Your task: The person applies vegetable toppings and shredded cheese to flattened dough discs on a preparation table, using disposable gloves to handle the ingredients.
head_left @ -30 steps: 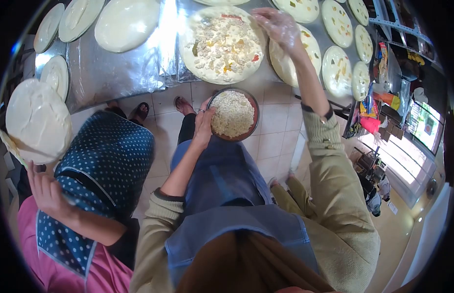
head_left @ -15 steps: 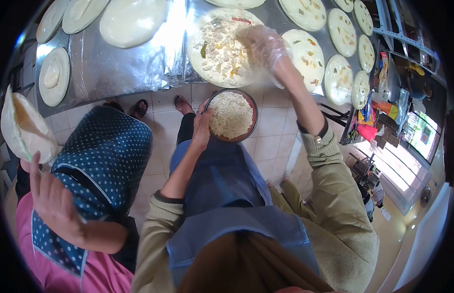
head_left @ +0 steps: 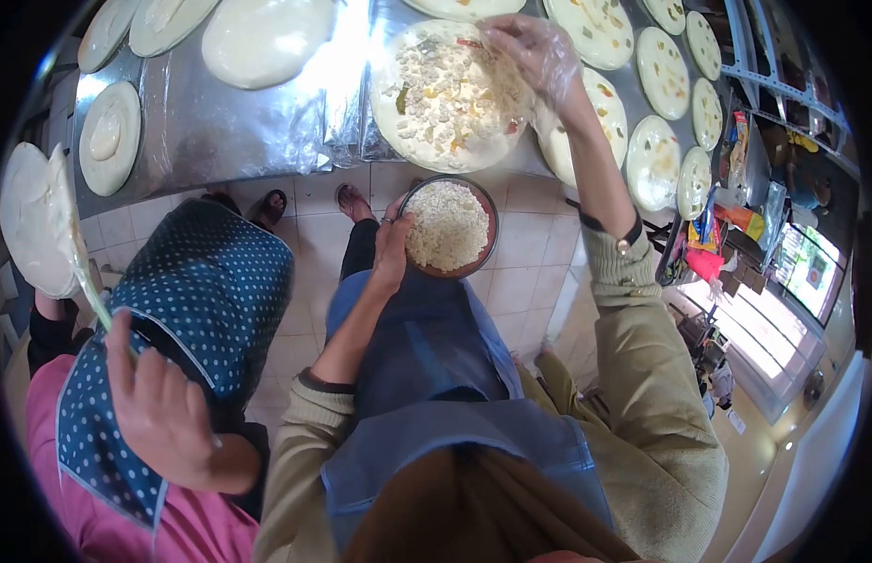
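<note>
Wrapped around the near-left rim of a round bowl (head_left: 493,225), my left hand (head_left: 392,246) holds it below the table edge. White crumbly bits (head_left: 446,223) fill the bowl. My right hand (head_left: 537,58), in a clear plastic glove, is over the upper right edge of a round dough disc (head_left: 391,122). Its fingertips are drawn together; whether anything is between them is too small to tell. Scattered crumbs and pieces of orange, green and red lie on that disc.
More topped discs (head_left: 663,75) cover the metal table (head_left: 239,131) at right; plain cream-coated discs (head_left: 267,42) lie at left. A co-worker in a dotted apron (head_left: 220,272) stands at left with a spatula and a round dough (head_left: 32,225). Colourful packets (head_left: 739,218) are at far right.
My right hand has moved up and a little right, from over the disc's right half to its upper edge. The co-worker's dough and spatula have shifted.
</note>
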Motion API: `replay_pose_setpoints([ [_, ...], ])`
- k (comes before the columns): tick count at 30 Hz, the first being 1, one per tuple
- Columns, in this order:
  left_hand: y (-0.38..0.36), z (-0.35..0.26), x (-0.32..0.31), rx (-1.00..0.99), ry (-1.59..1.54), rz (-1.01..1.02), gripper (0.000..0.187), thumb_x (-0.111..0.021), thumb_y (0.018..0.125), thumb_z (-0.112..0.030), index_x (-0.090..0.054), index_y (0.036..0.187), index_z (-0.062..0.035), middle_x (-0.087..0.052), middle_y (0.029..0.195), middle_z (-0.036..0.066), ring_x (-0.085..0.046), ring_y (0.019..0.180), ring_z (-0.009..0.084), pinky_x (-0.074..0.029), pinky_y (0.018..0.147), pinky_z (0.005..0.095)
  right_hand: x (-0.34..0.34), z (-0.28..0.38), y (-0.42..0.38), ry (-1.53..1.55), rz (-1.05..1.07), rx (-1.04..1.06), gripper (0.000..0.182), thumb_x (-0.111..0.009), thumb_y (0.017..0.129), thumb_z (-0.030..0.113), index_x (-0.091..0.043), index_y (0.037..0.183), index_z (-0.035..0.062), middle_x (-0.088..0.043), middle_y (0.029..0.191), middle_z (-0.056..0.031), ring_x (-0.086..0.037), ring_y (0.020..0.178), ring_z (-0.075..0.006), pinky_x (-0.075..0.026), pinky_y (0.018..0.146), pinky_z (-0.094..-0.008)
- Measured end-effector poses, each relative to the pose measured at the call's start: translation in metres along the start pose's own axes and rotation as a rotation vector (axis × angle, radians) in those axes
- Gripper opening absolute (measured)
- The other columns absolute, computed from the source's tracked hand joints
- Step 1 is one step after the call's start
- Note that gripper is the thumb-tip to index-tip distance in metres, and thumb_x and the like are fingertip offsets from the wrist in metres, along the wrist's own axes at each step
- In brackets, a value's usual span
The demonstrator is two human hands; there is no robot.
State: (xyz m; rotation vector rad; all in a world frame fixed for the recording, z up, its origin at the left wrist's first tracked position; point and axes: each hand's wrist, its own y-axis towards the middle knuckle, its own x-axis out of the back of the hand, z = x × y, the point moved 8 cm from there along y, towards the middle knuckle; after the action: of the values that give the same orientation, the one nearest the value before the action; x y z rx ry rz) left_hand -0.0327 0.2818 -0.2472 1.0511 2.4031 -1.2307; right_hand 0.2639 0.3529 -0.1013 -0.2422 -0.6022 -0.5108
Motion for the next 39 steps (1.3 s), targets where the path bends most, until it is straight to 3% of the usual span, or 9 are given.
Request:
replay_pose_setpoints([
  [5,-0.001,-0.001,0.001,-0.016,-0.002,0.006,0.043,-0.043,0.088,-0.022,-0.043,0.125,0.001,-0.052,0.116,0.009,-0.047,0.108,0.0147,-0.034,0.096,0.0271,-0.038,0.034,0.019,-0.765,0.06,0.346,0.024,-0.044,0.088,0.017,-0.055,0.096,-0.0027,-0.06,0.09,-0.0208,-0.059,0.076,-0.0277,-0.049,0.069,-0.0346],
  [9,-0.005,-0.005,0.002,-0.016,-0.027,-0.018,0.043,-0.043,0.088,-0.022,-0.042,0.125,0.0015,-0.052,0.117,0.01,-0.047,0.108,0.0149,-0.034,0.096,0.0277,-0.051,0.052,0.012,-1.249,-0.105,0.437,0.017,-0.047,0.087,0.021,-0.051,0.081,0.0052,-0.051,0.069,-0.0139,-0.054,0.062,-0.0275,-0.043,0.054,-0.037],
  [12,0.001,0.012,0.011,0.003,-0.07,0.028,0.044,-0.043,0.088,-0.022,-0.042,0.125,0.0015,-0.051,0.117,0.01,-0.047,0.108,0.0147,-0.035,0.096,0.0277,-0.038,0.045,0.017,-0.729,-0.035,0.342,0.018,-0.05,0.086,0.024,-0.05,0.085,0.0061,-0.053,0.072,-0.0133,-0.054,0.06,-0.025,-0.044,0.053,-0.0359],
  [15,0.001,0.008,0.008,-0.001,-0.09,0.028,0.044,-0.043,0.088,-0.023,-0.041,0.125,0.0017,-0.051,0.117,0.01,-0.047,0.108,0.0148,-0.035,0.096,0.0278,-0.025,0.037,0.013,-0.497,0.04,0.16,0.026,-0.059,0.086,0.024,-0.065,0.102,0.0036,-0.065,0.098,-0.0105,-0.062,0.086,-0.0182,-0.051,0.077,-0.0318],
  [20,-0.003,-0.008,-0.006,-0.023,0.001,0.0,0.044,-0.042,0.089,-0.023,-0.041,0.125,0.002,-0.051,0.116,0.01,-0.047,0.108,0.0157,-0.035,0.095,0.0278,-0.03,0.058,-0.097,0.318,0.208,-0.051,0.032,-0.052,0.088,0.035,-0.065,0.104,0.0103,-0.064,0.099,-0.0117,-0.063,0.089,-0.0258,-0.049,0.08,-0.0353],
  [22,-0.003,-0.012,-0.019,-0.05,0.024,0.008,0.043,-0.042,0.089,-0.022,-0.041,0.125,0.0021,-0.051,0.116,0.011,-0.047,0.108,0.016,-0.035,0.095,0.0278,-0.062,0.034,-0.142,-0.418,0.533,-0.143,0.037,-0.057,0.084,0.035,-0.06,0.111,0.0101,-0.063,0.099,-0.0132,-0.061,0.093,-0.0296,-0.049,0.081,-0.0369],
  [26,-0.009,-0.019,-0.05,-0.149,0.117,0.065,0.041,-0.042,0.09,-0.019,-0.042,0.125,0.0022,-0.051,0.116,0.012,-0.047,0.108,0.0166,-0.036,0.095,0.0273,-0.098,-0.005,-0.221,-0.583,0.517,-0.121,0.051,-0.064,0.076,0.027,-0.049,0.123,0.013,-0.054,0.115,-0.0144,-0.053,0.106,-0.0349,-0.046,0.087,-0.0423],
  [34,-0.03,0.004,-0.107,-0.269,0.293,0.063,0.041,-0.043,0.089,-0.019,-0.043,0.125,0.0013,-0.051,0.117,0.014,-0.047,0.107,0.0187,-0.036,0.094,0.0283,-0.064,-0.013,-0.271,-0.482,0.586,-0.068,0.051,-0.061,0.072,0.008,-0.046,0.12,0.0057,-0.048,0.118,-0.0165,-0.049,0.107,-0.0372,-0.046,0.085,-0.0428],
  [39,-0.045,0.009,-0.154,-0.248,0.29,-0.039,0.043,-0.041,0.089,-0.021,-0.041,0.125,0.0017,-0.052,0.115,0.014,-0.047,0.107,0.0183,-0.036,0.094,0.0289,0.011,-0.013,-0.267,-0.198,0.367,0.189,0.028,-0.05,0.073,0.0,-0.057,0.1,-0.0012,-0.059,0.083,-0.0216,-0.059,0.083,-0.0364,-0.047,0.076,-0.0431],
])
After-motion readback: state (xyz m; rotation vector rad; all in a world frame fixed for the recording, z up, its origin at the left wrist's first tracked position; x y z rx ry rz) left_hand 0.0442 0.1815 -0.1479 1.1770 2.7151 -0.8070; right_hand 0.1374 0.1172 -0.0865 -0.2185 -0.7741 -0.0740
